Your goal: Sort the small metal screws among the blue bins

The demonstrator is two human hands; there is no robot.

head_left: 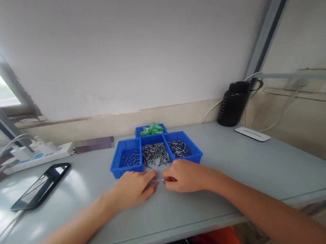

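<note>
My right hand (180,175) is closed in a pinch near the middle of the desk, with a small silvery metal pin (162,179) sticking out from its fingertips toward the left. Just across from it, my left hand (135,186) holds its thumb and index finger apart, close to the pin's tip. Behind the hands lies a loose pile of similar metal pins (155,154). To its left, a blue bin (127,170) contains several pins; the right blue bin (195,151) contains many more. The pins' exact kind is too small to make out.
Behind the pile, another blue bin (138,130) holds green plastic packets (153,129). A phone (42,187) and a loaded power strip (39,156) lie at the left. At the right are a black bottle (233,104) and a white flat device (252,134). The desk's front edge (163,236) runs below my arms.
</note>
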